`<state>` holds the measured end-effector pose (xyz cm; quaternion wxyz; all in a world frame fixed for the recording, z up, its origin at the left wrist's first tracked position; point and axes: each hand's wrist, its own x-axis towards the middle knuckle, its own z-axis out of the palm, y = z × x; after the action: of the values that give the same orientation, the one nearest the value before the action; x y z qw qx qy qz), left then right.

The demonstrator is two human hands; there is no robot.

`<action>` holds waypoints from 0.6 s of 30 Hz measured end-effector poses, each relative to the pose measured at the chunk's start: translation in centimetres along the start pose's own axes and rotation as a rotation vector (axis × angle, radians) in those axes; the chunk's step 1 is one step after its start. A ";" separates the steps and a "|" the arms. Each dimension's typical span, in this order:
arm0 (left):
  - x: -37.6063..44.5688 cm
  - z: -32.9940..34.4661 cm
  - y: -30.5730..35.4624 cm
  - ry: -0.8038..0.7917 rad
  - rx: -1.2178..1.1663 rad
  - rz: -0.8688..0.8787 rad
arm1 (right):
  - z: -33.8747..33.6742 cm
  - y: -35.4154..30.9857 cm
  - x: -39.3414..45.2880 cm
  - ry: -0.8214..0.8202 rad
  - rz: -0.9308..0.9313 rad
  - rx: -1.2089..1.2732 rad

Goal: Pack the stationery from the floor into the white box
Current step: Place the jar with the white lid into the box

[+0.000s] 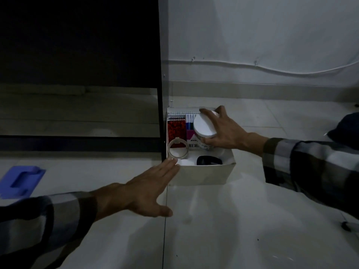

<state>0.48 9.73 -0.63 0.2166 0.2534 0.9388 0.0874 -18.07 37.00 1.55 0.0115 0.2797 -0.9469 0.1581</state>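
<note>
The white box (206, 174) stands on the floor against a dark cabinet. My right hand (223, 131) grips a white-lidded jar (204, 126) from the right side, over the box's right half. My left hand (144, 188) lies flat with straight fingers, its fingertips touching the box's near left corner. Inside the box are a roll of clear tape (177, 149) leaning at the left, a red patterned notebook (176, 131), several markers (190, 122), a spiral pad at the back, a pink and white packet (192, 141) and a black object (208, 160) at the front.
A dark cabinet (77, 74) fills the left, its edge right beside the box. A blue plastic piece (21, 181) lies on the floor at far left. The white wall with a cable runs behind. Pale floor tiles spread in front and to the right.
</note>
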 end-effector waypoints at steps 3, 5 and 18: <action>0.1 -0.6 -0.4 -0.022 -0.054 -0.001 | 1.0 0.6 0.4 -0.013 0.003 -0.010; 0.2 -0.8 -0.5 -0.032 -0.083 0.002 | 1.5 0.9 0.5 -0.033 0.019 -0.022; 0.1 -1.2 -0.1 -0.051 -0.132 -0.005 | 1.6 1.2 3.2 -0.121 0.202 -0.312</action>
<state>-0.16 9.65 0.41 0.2567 0.2384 0.9258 0.1422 -21.28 35.79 0.04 -0.0182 0.1869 -0.9822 -0.0075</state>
